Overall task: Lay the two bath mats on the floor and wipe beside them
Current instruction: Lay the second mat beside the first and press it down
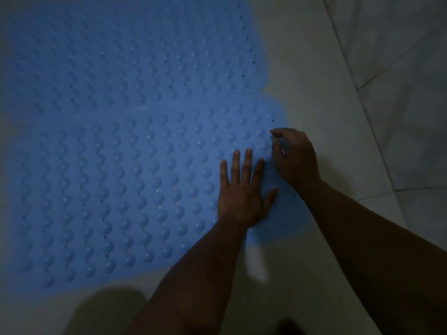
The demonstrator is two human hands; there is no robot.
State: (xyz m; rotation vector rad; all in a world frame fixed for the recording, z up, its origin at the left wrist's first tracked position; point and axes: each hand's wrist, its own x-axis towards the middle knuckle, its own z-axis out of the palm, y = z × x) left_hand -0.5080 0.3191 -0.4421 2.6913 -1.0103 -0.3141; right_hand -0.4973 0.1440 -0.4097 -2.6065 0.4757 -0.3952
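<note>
**Op:** On the floor [338,68], two blue bath mats, both laid flat. I count two: far mat [125,52] fills the upper left, near mat [116,189] sits below it, closer to the camera. Long edges touch or slightly overlap along a seam mid-frame; can't tell which sheet is on top. Both are covered in rows of raised bumps with small holes between them.

**Eng:** Hands?

**Op:** Two hands, both at the right end of the near mat. Left hand [242,197] is fully spread, palm down, fingers splayed, pressed flat on the bumps. Holding nothing.

**Eng:** And right?

**Op:** Right hand [295,155] is curled, fingers bent down and inward over the mat's right edge, just beside the left hand's fingertips. Looks like fingertips are on the mat near the rim. I can't tell whether it's pinching the edge or only touching it; lighting is dim and the fingers hide the contact.

**Eng:** Surroundings?

**Op:** Pale tiled floor wraps the mats on the right and bottom, grout lines visible at upper right. Both forearms enter from bottom right. Dark shadow falls on the tile at lower left, below the near mat. Frame is underexposed overall.
</note>
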